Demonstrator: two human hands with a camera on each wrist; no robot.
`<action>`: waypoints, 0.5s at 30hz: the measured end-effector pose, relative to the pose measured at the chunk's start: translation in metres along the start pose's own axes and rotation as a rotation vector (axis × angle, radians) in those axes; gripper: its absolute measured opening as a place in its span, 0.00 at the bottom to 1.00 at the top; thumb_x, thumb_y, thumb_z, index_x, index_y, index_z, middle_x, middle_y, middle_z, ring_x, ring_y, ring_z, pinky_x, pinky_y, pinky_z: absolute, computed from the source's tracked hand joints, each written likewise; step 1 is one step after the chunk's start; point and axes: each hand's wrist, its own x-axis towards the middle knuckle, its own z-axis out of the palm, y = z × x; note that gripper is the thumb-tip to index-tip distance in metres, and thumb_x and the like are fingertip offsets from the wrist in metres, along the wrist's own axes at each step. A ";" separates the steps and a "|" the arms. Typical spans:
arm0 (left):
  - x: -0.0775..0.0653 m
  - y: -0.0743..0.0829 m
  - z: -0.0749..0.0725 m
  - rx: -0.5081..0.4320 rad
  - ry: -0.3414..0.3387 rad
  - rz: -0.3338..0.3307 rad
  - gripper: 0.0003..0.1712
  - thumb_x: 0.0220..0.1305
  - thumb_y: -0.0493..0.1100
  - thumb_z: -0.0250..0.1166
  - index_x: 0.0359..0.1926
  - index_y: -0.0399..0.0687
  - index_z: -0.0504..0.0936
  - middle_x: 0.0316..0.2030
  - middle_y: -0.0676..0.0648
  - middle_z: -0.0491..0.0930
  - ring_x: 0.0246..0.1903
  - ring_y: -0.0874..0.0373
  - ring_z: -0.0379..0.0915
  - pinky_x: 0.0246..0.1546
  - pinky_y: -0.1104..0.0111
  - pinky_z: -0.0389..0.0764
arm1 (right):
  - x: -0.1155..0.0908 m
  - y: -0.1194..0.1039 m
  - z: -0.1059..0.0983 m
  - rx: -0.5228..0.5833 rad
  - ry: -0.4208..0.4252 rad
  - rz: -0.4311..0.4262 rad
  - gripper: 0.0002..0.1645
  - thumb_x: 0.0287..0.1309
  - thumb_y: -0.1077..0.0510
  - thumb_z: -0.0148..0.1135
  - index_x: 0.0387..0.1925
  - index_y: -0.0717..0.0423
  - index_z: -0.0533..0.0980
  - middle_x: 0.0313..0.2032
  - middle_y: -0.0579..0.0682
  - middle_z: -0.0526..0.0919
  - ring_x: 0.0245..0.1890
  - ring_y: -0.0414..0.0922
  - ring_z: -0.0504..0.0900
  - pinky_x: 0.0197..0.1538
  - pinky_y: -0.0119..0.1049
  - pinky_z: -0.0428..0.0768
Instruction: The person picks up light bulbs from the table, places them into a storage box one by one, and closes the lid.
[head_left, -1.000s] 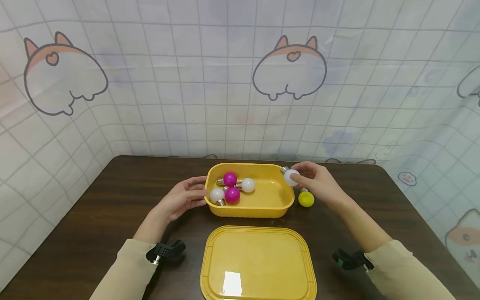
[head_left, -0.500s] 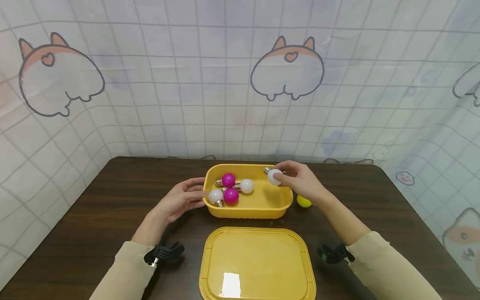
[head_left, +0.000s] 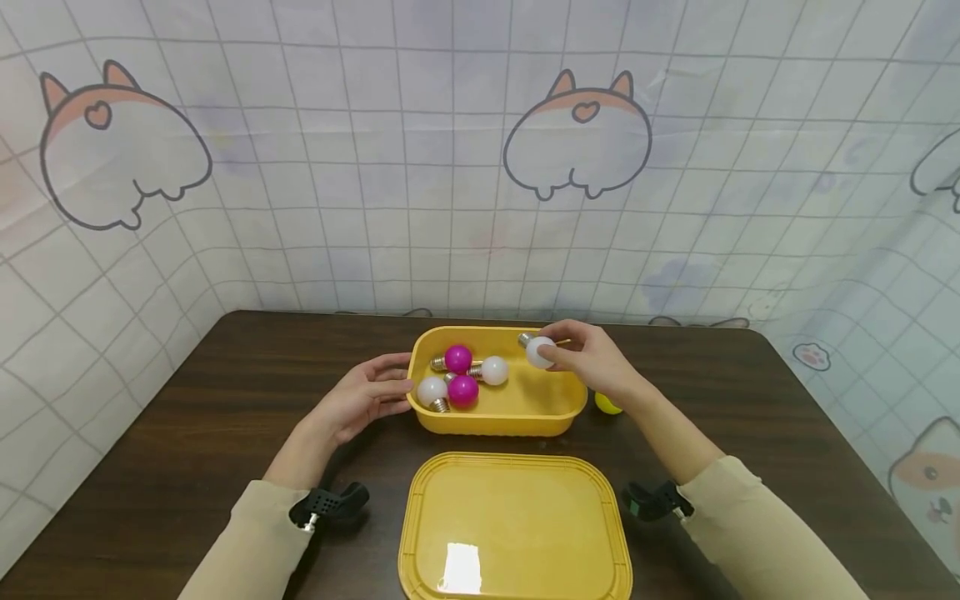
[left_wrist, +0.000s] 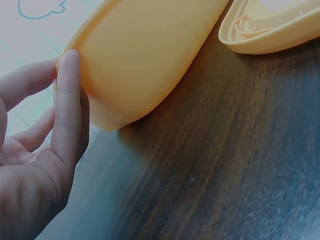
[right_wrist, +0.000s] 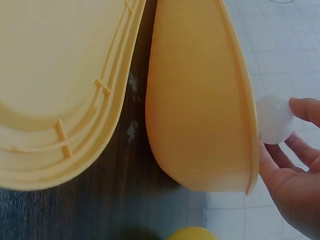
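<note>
- Yellow lid [head_left: 517, 525] flat on the dark desk [head_left: 150, 417]
- Yellow-green bulb [head_left: 608, 404] right of the bin [head_left: 491, 425], partly hidden
- Left hand [head_left: 360, 396], fingers fairly straight, touching the bin's left end
- Two magenta bulbs [head_left: 462, 391], two loose white bulbs [head_left: 494, 370] inside
- Right hand [head_left: 592, 354] pinching another white bulb [head_left: 540, 352] over its right half
</note>
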 end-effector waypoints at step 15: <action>0.000 0.001 0.000 0.005 0.006 -0.007 0.37 0.72 0.35 0.64 0.77 0.38 0.59 0.65 0.28 0.69 0.46 0.53 0.83 0.49 0.63 0.85 | 0.012 0.004 0.012 0.054 0.013 0.068 0.22 0.70 0.57 0.66 0.60 0.63 0.76 0.57 0.60 0.78 0.57 0.56 0.79 0.60 0.56 0.80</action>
